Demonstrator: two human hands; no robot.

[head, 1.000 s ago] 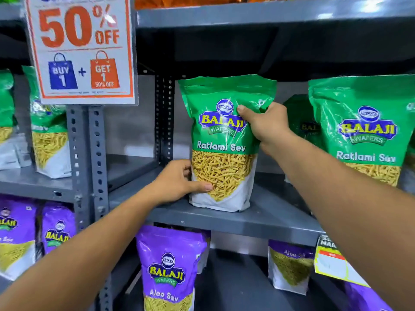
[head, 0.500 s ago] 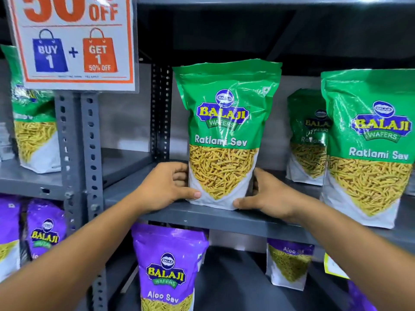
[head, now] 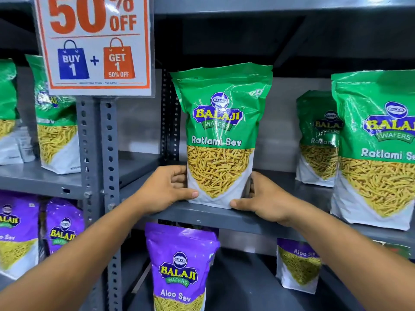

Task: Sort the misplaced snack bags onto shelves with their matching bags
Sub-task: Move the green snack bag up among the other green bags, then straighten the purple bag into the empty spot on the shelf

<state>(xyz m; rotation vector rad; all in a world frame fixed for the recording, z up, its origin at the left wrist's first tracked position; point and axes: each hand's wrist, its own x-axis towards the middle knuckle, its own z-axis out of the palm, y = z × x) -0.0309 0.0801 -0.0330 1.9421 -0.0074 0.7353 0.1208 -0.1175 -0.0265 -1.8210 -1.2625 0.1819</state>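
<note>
— Where's the green bag (head: pixel 221 135)?
— Upright on the middle shelf (head: pixel 258 221), near its front edge, long axis vertical, matching bags to the right.
— And the grip?
— Left hand (head: pixel 165 187) and right hand (head: pixel 263 196) clasp its lower corners — thumbs in front, fingers probably behind, both arms reaching forward evenly.

Glossy crinkled plastic on Ratlami Sev bag (head: pixel 221 122); matt grey painted metal shelf (head: pixel 202 217); shiny laminated paper sign (head: pixel 96 43).

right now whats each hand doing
Left hand: closed on the green bag, lower left edge.
Right hand: closed on the same bag, lower right edge.
</note>
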